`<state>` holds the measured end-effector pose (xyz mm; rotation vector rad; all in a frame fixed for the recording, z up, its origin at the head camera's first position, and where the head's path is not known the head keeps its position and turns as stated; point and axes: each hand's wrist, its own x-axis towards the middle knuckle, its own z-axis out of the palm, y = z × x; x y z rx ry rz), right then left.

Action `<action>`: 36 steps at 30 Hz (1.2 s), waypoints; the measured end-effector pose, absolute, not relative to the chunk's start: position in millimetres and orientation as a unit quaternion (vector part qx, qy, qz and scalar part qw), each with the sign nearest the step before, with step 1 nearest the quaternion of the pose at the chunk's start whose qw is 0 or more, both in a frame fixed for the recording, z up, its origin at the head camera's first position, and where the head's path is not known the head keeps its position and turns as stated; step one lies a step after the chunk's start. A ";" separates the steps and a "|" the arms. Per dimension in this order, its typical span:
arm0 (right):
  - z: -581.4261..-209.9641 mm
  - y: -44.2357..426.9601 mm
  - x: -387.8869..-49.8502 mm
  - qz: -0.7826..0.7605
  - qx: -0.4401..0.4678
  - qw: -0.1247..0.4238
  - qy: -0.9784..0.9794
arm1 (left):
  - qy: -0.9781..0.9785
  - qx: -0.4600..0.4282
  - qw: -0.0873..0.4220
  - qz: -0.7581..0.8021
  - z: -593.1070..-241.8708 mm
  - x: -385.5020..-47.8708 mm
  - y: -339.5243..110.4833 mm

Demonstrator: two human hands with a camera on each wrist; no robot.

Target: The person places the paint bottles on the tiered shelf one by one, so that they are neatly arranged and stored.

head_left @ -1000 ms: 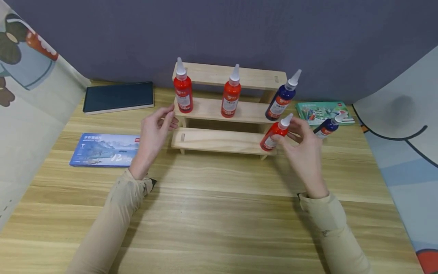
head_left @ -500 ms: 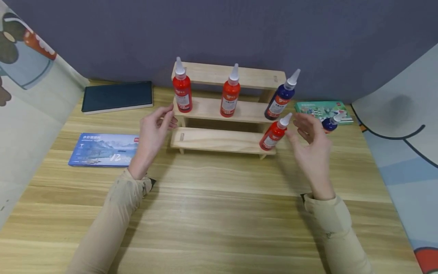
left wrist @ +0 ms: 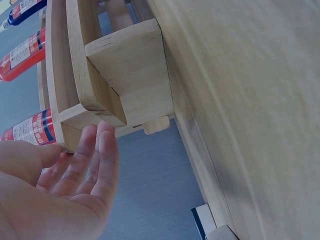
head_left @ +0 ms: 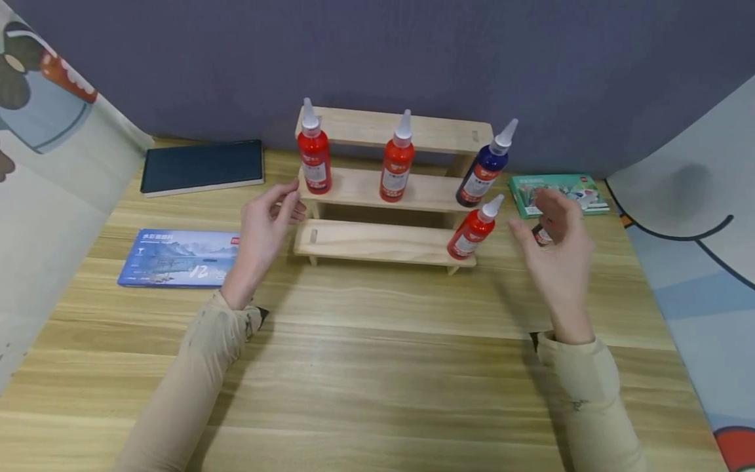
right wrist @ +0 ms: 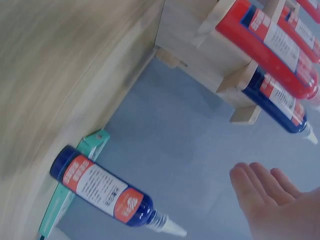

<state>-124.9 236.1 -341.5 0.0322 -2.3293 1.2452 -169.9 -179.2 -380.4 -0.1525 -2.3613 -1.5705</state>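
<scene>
A three-tier wooden rack (head_left: 371, 241) stands at the back of the table. My left hand (head_left: 265, 223) holds the left end of its middle tier, thumb and fingers about the board's end in the left wrist view. On that tier stand a left red bottle (head_left: 314, 172), a middle red bottle (head_left: 396, 177) and a blue bottle (head_left: 480, 178). Another red bottle (head_left: 470, 236) is at the right of the lowest tier. My right hand (head_left: 560, 259) is open and holds nothing. Near it, a second blue bottle (right wrist: 102, 190) stands upright on the table, mostly hidden by that hand in the head view.
A dark notebook (head_left: 203, 167) lies back left, with a blue paint box (head_left: 177, 259) in front of it. Behind the second blue bottle is a green box (head_left: 592, 203). A grey-blue panel (head_left: 377, 52) stands behind the rack.
My right hand has let go of the red bottle on the lowest tier and moved right, to the second blue bottle. My left hand has stayed at the rack.
</scene>
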 end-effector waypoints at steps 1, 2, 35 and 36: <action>-340.9 238.1 -124.9 0.457 0.010 0.253 -0.853 | -0.822 -0.054 0.151 -0.547 -380.4 -170.0 -179.3; -340.5 240.3 -124.8 0.457 0.008 0.258 -0.851 | -0.822 -0.054 0.151 -0.547 -380.4 -170.0 -179.3; -350.0 304.3 -140.3 0.425 -0.140 0.265 -0.854 | -0.823 -0.057 0.153 -0.544 -381.0 -170.3 -179.2; -351.0 304.9 -141.0 0.424 -0.142 0.260 -0.856 | -0.822 -0.056 0.153 -0.545 -380.9 -170.1 -179.3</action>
